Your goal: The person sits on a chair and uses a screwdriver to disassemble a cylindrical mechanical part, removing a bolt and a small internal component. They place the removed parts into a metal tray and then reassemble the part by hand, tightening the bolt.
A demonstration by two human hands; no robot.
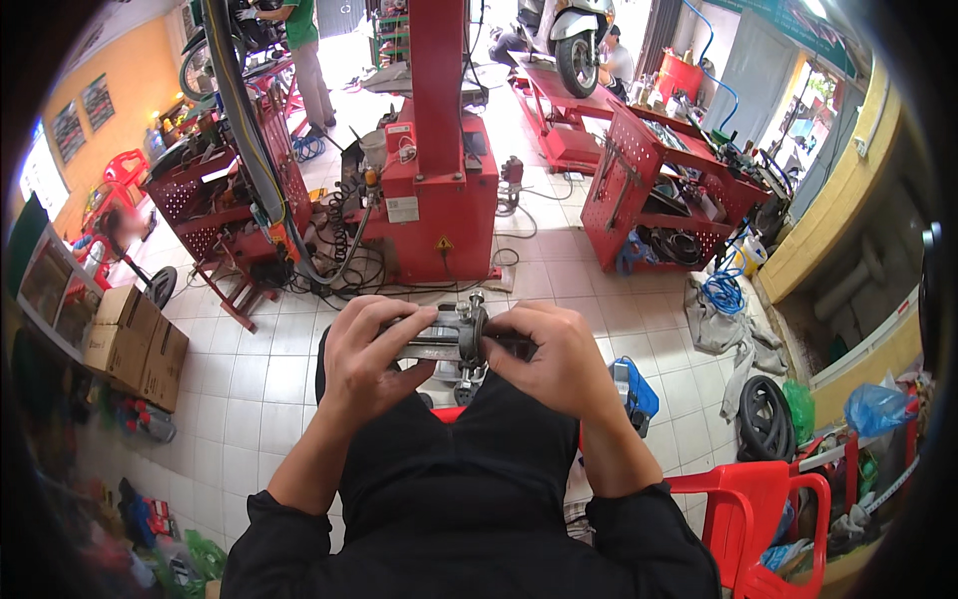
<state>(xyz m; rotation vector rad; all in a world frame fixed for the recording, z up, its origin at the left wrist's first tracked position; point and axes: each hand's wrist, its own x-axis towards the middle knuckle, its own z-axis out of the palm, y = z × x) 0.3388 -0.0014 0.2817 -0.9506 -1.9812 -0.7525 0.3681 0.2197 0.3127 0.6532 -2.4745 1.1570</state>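
Observation:
Above my lap I hold a grey metal clamp-like tool (pixel 467 337) with a round collar and bolts sticking out at its far and near ends. I cannot make out its exact kind. My left hand (pixel 371 351) grips the long flat bars on its left side, thumb below and fingers on top. At the round collar on the right, my right hand (pixel 552 356) is closed, its thumb and fingers against the metal. The right fingertips and part of the tool behind them are hidden.
Ahead stands a red machine (pixel 439 225) with a post and hoses. Red perforated workbenches (pixel 639 190) flank it. A scooter (pixel 577 60) sits on a lift at the back, with people nearby. Cardboard boxes (pixel 135 344) are left; a red chair (pixel 748 519) and black wheel rim (pixel 766 419) right.

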